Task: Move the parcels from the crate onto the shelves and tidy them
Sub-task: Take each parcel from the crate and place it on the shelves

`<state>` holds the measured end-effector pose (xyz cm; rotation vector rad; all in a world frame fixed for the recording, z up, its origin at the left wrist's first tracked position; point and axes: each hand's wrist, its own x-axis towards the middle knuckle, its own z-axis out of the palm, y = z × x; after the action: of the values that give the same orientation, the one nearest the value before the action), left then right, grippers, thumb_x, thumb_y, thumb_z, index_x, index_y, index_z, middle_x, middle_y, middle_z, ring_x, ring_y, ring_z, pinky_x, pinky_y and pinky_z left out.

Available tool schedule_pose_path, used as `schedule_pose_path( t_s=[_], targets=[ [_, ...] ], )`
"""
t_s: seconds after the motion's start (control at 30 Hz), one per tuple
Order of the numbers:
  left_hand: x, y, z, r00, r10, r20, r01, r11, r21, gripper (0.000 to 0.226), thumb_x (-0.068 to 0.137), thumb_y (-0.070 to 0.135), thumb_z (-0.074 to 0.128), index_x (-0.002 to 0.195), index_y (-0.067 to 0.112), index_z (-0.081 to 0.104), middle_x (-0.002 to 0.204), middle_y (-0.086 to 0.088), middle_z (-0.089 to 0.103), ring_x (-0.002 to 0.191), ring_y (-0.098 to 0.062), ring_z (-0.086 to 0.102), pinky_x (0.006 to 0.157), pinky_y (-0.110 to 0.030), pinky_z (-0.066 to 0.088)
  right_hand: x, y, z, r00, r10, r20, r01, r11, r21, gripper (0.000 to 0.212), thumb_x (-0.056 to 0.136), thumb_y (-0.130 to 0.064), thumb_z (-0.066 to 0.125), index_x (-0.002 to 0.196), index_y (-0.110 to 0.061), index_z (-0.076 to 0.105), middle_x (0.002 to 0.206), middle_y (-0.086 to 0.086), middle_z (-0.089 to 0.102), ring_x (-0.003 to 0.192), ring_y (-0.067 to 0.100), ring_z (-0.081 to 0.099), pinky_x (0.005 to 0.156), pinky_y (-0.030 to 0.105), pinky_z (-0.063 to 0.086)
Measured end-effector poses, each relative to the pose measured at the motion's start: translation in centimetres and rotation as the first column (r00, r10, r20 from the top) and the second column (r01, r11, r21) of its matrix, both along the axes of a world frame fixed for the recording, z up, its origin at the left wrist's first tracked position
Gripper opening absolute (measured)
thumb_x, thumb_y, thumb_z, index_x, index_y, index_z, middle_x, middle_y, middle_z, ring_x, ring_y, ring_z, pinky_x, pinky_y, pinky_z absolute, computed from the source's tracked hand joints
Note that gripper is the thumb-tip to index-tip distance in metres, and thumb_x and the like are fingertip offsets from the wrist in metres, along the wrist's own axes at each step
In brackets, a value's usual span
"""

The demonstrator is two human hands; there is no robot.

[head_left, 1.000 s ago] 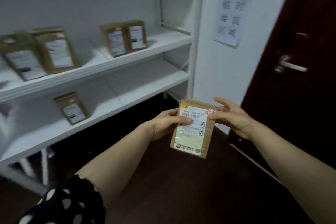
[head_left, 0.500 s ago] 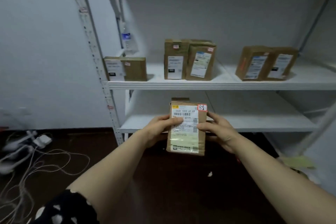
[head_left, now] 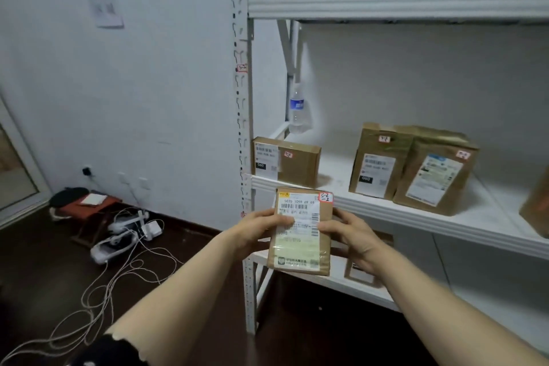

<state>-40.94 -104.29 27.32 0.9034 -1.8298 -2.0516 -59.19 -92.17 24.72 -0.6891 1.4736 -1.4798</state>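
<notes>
Head view. The person now stands closer to the left end of the shelving than half a second ago. The middle shelf (head_left: 416,212) has risen in the picture, and an upper shelf (head_left: 386,0) with parcels on it has come into view. One second ago the camera looked toward the other end, near a door; that door is no longer visible.

The grip has not changed. The held parcel (head_left: 301,235) stays upright with its label toward the camera. The left hand (head_left: 258,230) holds its left edge, thumb on the label, and the right hand (head_left: 353,236) holds its right edge in the same way, fingers curled round the back. The parcel is in the air, just in front of the rim of the middle shelf and touching no shelf.

On that shelf a flat parcel (head_left: 297,162) stands at the left end, and two leaning parcels (head_left: 416,166) touch each other further right, with a bare gap between the groups. A water bottle (head_left: 298,110) stands at the back corner.

The held parcel carries a hand-written sticker (head_left: 326,197), and the post has a small tag (head_left: 242,68); whether the writing matches is too small to tell. I judge that the person has walked to the section for this parcel, and that setting it into the gap is the next step. The crate is not in view.
</notes>
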Motion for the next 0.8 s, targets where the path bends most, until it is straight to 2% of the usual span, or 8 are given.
schedule_pose_path(
  t_s=[0.2,0.27,0.4,0.47,0.57,0.7,0.77,0.8],
  targets=[
    [0.5,-3.8,0.2,0.998,0.053,0.019,-0.053,0.998,0.016,0.029,0.083,0.022,0.069,0.111,0.015,0.066,0.108,-0.007,0.072,0.104,-0.025,0.066,0.095,-0.042,0.051,0.0,-4.6,0.6,0.995,0.095,-0.009,-0.095,0.995,0.010,0.065,0.075,-0.011,0.075,0.134,-0.022,0.049,0.109,0.003,0.072,0.102,0.022,0.067,0.074,0.039,0.055],
    [0.3,-5.1,0.5,0.998,0.057,0.021,-0.057,0.998,0.001,0.028,0.084,0.023,0.068,0.111,0.015,0.065,0.108,-0.006,0.071,0.102,-0.024,0.066,0.090,-0.039,0.052,-0.2,-5.9,0.8,0.995,0.101,-0.016,-0.101,0.995,0.011,0.065,0.074,-0.012,0.076,0.133,-0.023,0.050,0.110,0.002,0.071,0.103,0.022,0.067,0.075,0.040,0.055],
    [0.1,-7.2,0.9,0.999,0.041,0.022,-0.041,0.999,-0.020,0.025,0.085,0.022,0.066,0.109,0.015,0.065,0.101,-0.002,0.072,0.090,-0.016,0.069,0.071,-0.026,0.052,-0.1,-7.9,1.2,0.995,0.092,-0.038,-0.092,0.996,0.017,0.061,0.075,-0.014,0.076,0.131,-0.023,0.052,0.111,0.002,0.071,0.105,0.022,0.066,0.084,0.045,0.054],
    [0.0,-7.9,0.9,0.999,0.040,0.017,-0.040,0.999,-0.008,0.026,0.085,0.022,0.066,0.110,0.014,0.065,0.099,-0.001,0.073,0.088,-0.015,0.069,0.069,-0.025,0.052,0.0,-8.5,1.5,0.996,0.077,-0.043,-0.076,0.997,0.021,0.055,0.076,-0.012,0.074,0.126,-0.024,0.055,0.109,0.002,0.072,0.105,0.022,0.065,0.084,0.044,0.053],
    [-0.2,-9.2,0.7,0.999,0.026,0.024,-0.026,1.000,0.002,0.027,0.085,0.022,0.066,0.111,0.014,0.064,0.100,-0.002,0.072,0.091,-0.017,0.068,0.072,-0.028,0.052,0.2,-9.3,1.8,0.998,0.047,-0.034,-0.046,0.999,0.019,0.051,0.077,-0.010,0.074,0.122,-0.025,0.056,0.108,0.002,0.072,0.103,0.022,0.065,0.076,0.038,0.053],
    [-0.4,-10.4,0.4,1.000,-0.004,0.028,0.004,1.000,0.007,0.028,0.085,0.021,0.065,0.112,0.015,0.064,0.105,-0.004,0.071,0.095,-0.020,0.067,0.076,-0.031,0.051,0.4,-9.9,1.8,0.999,0.017,-0.037,-0.016,0.999,0.031,0.064,0.074,-0.008,0.076,0.130,-0.023,0.052,0.109,0.002,0.071,0.100,0.021,0.066,0.071,0.035,0.053],
    [-0.7,-10.8,0.4,0.999,-0.036,0.025,0.036,0.999,0.003,0.034,0.080,0.019,0.070,0.112,0.014,0.063,0.107,-0.006,0.070,0.097,-0.022,0.066,0.083,-0.035,0.052,0.3,-9.9,1.6,0.999,-0.005,-0.052,0.007,0.999,0.044,0.079,0.070,-0.008,0.079,0.139,-0.021,0.043,0.114,0.003,0.069,0.103,0.021,0.065,0.076,0.038,0.054],
    [-0.9,-11.3,0.3,0.999,-0.035,0.020,0.035,0.999,-0.015,0.044,0.072,0.020,0.075,0.113,0.014,0.061,0.109,-0.006,0.070,0.100,-0.023,0.065,0.089,-0.038,0.051,0.3,-9.8,1.6,0.998,-0.013,-0.069,0.016,0.998,0.054,0.087,0.069,-0.008,0.081,0.143,-0.021,0.037,0.120,0.005,0.066,0.107,0.022,0.063,0.082,0.041,0.054]
  ],
)
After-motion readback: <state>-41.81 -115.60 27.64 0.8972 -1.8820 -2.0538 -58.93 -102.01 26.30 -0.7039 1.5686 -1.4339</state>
